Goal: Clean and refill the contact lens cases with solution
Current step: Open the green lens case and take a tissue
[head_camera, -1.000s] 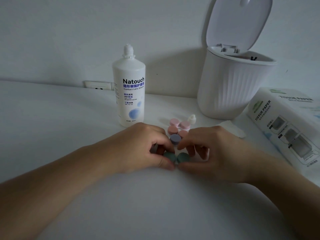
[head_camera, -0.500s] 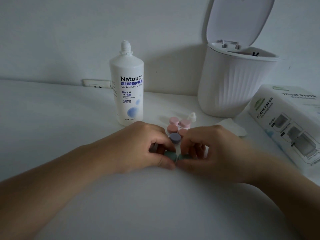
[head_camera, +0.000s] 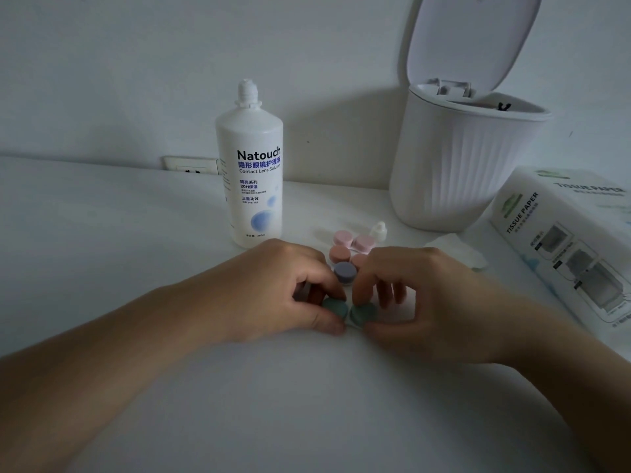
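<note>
Where the white table [head_camera: 136, 233] meets both hands, a green lens case [head_camera: 350, 312] is pinched: its left cap by the left hand [head_camera: 273, 285], its right cap by the right hand [head_camera: 426, 302]. Purple [head_camera: 345, 272], salmon [head_camera: 339, 254] and pink cases [head_camera: 355, 240] are ranged just behind. A solution bottle [head_camera: 252, 172] is stood upright beyond, uncapped; its small cap [head_camera: 378, 231] is set beside the pink case.

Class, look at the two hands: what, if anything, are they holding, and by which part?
Both grip the green lens case: the left hand pinches its left cap, the right hand its right cap.
</note>
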A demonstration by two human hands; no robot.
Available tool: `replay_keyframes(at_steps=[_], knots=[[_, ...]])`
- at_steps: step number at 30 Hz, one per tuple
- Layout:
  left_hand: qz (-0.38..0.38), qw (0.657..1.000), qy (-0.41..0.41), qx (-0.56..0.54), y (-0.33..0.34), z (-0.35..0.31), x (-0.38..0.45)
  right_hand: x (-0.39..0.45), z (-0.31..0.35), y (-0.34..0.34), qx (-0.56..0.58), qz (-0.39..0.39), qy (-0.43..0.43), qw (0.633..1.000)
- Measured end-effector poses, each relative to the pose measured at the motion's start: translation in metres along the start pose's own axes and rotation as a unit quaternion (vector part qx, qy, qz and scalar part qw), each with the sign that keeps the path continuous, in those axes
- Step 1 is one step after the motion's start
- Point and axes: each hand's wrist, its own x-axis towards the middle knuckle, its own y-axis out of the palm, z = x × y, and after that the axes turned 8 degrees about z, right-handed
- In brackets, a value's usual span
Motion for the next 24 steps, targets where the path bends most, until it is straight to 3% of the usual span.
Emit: replay_keyframes(at_steps=[7,13,24], knots=[[0.000,1.000,0.007,0.004,-0.0006,0.0005,-0.0004,0.0025,0.0003,0.0036,-0.011,-0.028,0.019,0.999],[0.000,1.000,0.008,0.000,0.0002,0.0006,0.0007,-0.0012,-0.0018,-0.0015,-0.018,0.010,0.002,1.000],[0.003,1.000,0.006,-0.006,-0.0001,0.0009,0.0009,0.0025,-0.0007,0.0018,-0.052,0.002,-0.013,0.999]])
